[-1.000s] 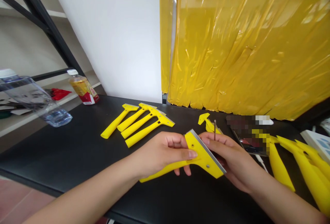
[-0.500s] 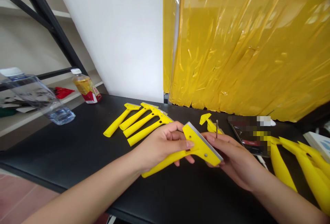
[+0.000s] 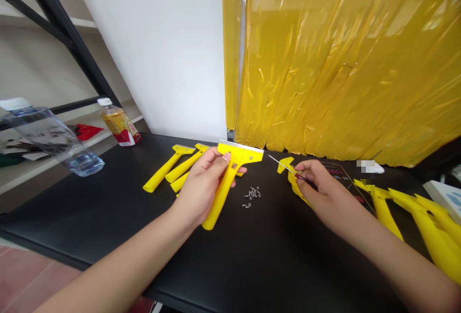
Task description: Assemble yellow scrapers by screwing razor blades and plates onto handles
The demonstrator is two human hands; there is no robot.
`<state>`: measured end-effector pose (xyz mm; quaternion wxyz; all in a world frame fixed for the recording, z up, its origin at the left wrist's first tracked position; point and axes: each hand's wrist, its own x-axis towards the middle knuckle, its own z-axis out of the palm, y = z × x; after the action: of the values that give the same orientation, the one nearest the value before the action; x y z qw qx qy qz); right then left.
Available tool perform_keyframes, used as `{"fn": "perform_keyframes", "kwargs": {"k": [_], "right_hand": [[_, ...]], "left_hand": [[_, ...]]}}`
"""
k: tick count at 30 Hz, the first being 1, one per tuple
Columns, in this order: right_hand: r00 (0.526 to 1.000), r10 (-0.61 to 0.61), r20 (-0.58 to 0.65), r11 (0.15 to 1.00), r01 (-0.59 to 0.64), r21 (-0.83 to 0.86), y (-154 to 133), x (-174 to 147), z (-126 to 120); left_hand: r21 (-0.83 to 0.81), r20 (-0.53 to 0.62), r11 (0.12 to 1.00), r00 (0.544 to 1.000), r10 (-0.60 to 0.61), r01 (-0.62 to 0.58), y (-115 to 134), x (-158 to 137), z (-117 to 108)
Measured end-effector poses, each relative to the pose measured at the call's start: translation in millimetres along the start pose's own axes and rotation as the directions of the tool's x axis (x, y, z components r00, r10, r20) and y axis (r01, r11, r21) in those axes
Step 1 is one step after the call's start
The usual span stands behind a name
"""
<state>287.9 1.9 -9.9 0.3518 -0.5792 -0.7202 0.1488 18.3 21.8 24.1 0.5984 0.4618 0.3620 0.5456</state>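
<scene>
My left hand (image 3: 205, 183) is closed around the neck of a yellow scraper (image 3: 221, 195), whose head with a metal blade edge points up and away. One screw shows at the right of that head; my thumb hides part of the left side. My right hand (image 3: 319, 183) pinches a thin screwdriver (image 3: 284, 165) with a dark red handle, its tip pointing left, apart from the scraper. Between the hands lies a small pile of screws and nuts (image 3: 253, 194) on the black table (image 3: 230, 265). Behind the screwdriver are yellow scraper heads (image 3: 286, 162), partly covered by my right hand.
Several yellow scrapers (image 3: 167, 169) lie at left, partly behind my left hand. More yellow handles (image 3: 428, 222) are at right beside a phone (image 3: 342, 174) and a white box (image 3: 444, 202). A clear bottle (image 3: 54, 135) and a drink bottle (image 3: 118, 123) stand at left.
The scraper has moved left and turned more upright in my left hand. My right hand has drawn away from it to the right, and the screwdriver now points left. The screw pile has come into view.
</scene>
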Motion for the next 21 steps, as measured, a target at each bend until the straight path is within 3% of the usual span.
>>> {"fn": "perform_keyframes", "kwargs": {"k": [4,8,12,16,21], "right_hand": [[0.998,0.064,0.024,0.968,-0.068,0.241,-11.9,-1.0,-4.7],[0.989,0.140,0.055,0.875,-0.149,0.461,-25.0,-5.9,-3.3],[0.995,0.003,0.102,0.937,-0.038,0.346,-33.6,-17.5,6.7],[0.971,-0.202,0.127,0.961,0.171,0.218,-38.9,-26.5,19.1],[0.956,-0.258,0.138,0.957,0.232,0.177,-37.5,-26.8,26.8]], "left_hand": [[-0.015,-0.021,0.999,0.999,0.031,-0.031,-1.0,-1.0,1.3],[-0.046,-0.020,0.996,0.997,-0.073,0.072,-5.7,1.0,-0.3],[-0.062,-0.045,0.978,0.979,-0.201,0.198,-12.2,3.4,-1.3],[-0.071,-0.044,0.975,0.976,-0.212,0.209,-17.2,4.1,-1.6],[-0.077,-0.037,0.975,0.977,-0.211,0.208,-19.2,4.5,-2.8]]}}
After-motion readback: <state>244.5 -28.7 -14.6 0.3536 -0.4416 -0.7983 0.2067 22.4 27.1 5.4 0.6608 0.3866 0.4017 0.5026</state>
